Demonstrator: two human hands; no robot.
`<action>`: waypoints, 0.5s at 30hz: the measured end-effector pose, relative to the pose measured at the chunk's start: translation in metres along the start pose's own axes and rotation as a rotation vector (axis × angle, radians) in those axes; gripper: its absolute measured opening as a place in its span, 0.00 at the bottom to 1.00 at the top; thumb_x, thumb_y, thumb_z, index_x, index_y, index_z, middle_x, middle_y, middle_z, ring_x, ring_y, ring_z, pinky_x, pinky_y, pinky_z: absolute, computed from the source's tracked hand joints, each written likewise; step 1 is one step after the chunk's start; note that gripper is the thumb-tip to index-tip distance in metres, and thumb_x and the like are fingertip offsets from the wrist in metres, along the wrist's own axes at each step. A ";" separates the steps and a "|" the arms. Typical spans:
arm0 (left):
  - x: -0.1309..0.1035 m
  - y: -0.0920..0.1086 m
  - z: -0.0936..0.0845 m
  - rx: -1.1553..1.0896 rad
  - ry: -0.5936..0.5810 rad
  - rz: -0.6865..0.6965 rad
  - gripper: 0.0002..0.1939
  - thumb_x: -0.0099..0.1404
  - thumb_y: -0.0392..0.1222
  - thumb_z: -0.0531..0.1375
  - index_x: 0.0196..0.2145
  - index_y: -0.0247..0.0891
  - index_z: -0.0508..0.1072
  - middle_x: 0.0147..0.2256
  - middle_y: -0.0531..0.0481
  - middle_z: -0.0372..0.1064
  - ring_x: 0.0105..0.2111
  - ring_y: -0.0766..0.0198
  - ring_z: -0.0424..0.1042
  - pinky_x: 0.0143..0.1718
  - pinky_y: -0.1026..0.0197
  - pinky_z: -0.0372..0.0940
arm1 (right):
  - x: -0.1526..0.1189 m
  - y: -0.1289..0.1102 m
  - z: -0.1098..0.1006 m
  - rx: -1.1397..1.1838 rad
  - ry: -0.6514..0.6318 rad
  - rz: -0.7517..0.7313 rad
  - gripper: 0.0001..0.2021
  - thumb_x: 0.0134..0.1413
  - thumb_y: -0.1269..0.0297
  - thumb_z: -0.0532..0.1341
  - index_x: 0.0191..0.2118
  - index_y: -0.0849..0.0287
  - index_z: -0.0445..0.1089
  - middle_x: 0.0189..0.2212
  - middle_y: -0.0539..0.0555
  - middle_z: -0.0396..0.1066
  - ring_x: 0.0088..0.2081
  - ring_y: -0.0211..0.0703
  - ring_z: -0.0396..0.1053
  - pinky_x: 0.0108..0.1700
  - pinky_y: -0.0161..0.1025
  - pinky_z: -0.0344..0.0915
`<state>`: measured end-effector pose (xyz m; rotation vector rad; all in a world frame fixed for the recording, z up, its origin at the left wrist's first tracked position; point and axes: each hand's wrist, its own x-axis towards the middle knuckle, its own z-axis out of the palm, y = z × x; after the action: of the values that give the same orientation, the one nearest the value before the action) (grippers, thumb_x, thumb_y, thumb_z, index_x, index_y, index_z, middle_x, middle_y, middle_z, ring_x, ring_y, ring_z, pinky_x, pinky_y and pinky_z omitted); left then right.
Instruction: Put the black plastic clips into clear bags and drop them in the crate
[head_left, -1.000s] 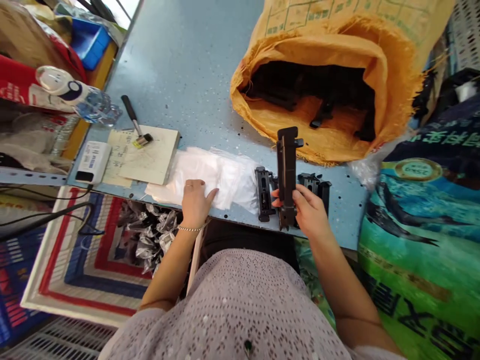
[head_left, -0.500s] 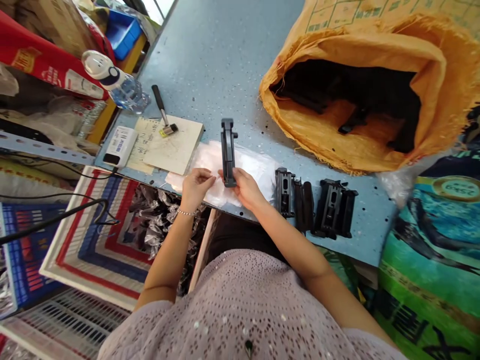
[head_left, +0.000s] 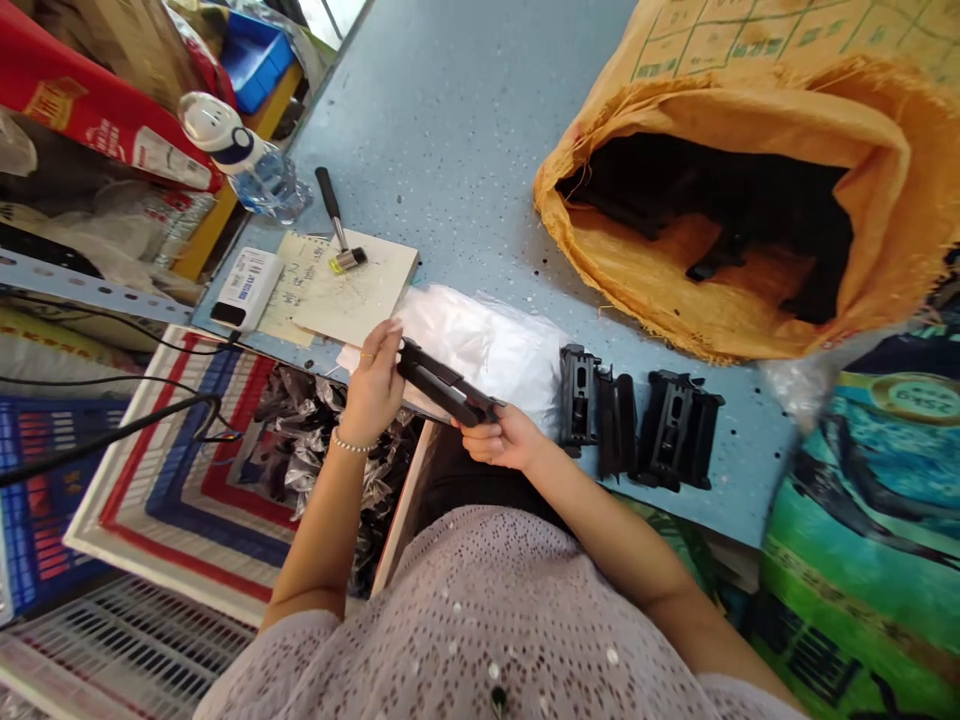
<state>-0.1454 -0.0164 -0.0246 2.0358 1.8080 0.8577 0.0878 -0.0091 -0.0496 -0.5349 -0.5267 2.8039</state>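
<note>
Main risk at the centre of the frame: the black plastic part (head_left: 444,382) is tilting over the table's (head_left: 442,130) front edge, so a loose right-hand hold could be sending it down toward the basket (head_left: 94,540) at lower left or onto the lap. Its hard, uneven ends are lying close to the thin plastic bags (head_left: 487,345), so a catch could be tearing or dragging the film. Right of centre, spare parts (head_left: 675,430) are standing along the same edge, and the right forearm is passing just below them; an elbow swing could be knocking one off. The hammer (head_left: 330,195) at upper left is resting on the paper pad (head_left: 375,285), apart from the hands, so low risk.

Hands: the right hand (head_left: 504,438) is grasping the lower-right end of the part, fingers curling under it, thumb side up, mostly closed. The left hand (head_left: 375,385) is half closing at the upper-left end, fingers bending, fingertips reaching the bags' left side. It is touching or nearly touching the part; can't tell whether it is gripping the part, pinching film or only steadying. The part is slanting between both hands, in front of the bags.
</note>
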 end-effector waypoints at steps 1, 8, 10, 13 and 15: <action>-0.009 0.007 0.002 -0.012 -0.022 0.070 0.35 0.66 0.27 0.51 0.70 0.38 0.60 0.68 0.35 0.58 0.68 0.47 0.61 0.66 0.45 0.65 | 0.008 -0.002 0.000 -0.007 0.031 -0.005 0.14 0.58 0.51 0.59 0.34 0.59 0.69 0.13 0.37 0.39 0.17 0.32 0.35 0.18 0.31 0.41; -0.069 0.064 -0.035 -0.209 -0.268 0.184 0.34 0.69 0.34 0.59 0.71 0.49 0.60 0.61 0.39 0.68 0.61 0.51 0.71 0.62 0.49 0.71 | 0.010 0.006 0.038 -0.770 0.420 -0.251 0.13 0.66 0.51 0.59 0.36 0.55 0.68 0.24 0.46 0.67 0.25 0.37 0.65 0.27 0.34 0.61; -0.088 0.062 -0.073 -0.218 -0.340 0.085 0.27 0.68 0.40 0.63 0.63 0.56 0.72 0.54 0.44 0.75 0.54 0.53 0.77 0.56 0.53 0.75 | -0.007 0.008 0.053 -0.971 0.147 -0.179 0.12 0.68 0.51 0.59 0.43 0.54 0.71 0.33 0.49 0.75 0.34 0.40 0.73 0.36 0.37 0.69; -0.109 0.020 -0.122 -0.201 -0.522 -0.115 0.15 0.65 0.49 0.66 0.49 0.59 0.81 0.49 0.48 0.79 0.50 0.51 0.79 0.50 0.55 0.77 | -0.036 -0.001 0.063 -1.122 -0.103 -0.150 0.14 0.71 0.53 0.57 0.51 0.53 0.74 0.47 0.53 0.79 0.48 0.42 0.76 0.52 0.41 0.70; -0.110 -0.034 -0.133 -0.150 -0.578 -0.331 0.14 0.60 0.56 0.67 0.43 0.54 0.84 0.44 0.48 0.81 0.46 0.48 0.80 0.45 0.53 0.77 | -0.056 -0.012 0.059 -1.184 -0.016 -0.211 0.14 0.71 0.56 0.57 0.53 0.54 0.75 0.51 0.55 0.78 0.52 0.43 0.76 0.56 0.43 0.69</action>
<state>-0.2566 -0.1404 0.0336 1.6022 1.6170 0.2597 0.1173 -0.0324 0.0238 -0.5708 -2.0860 2.0222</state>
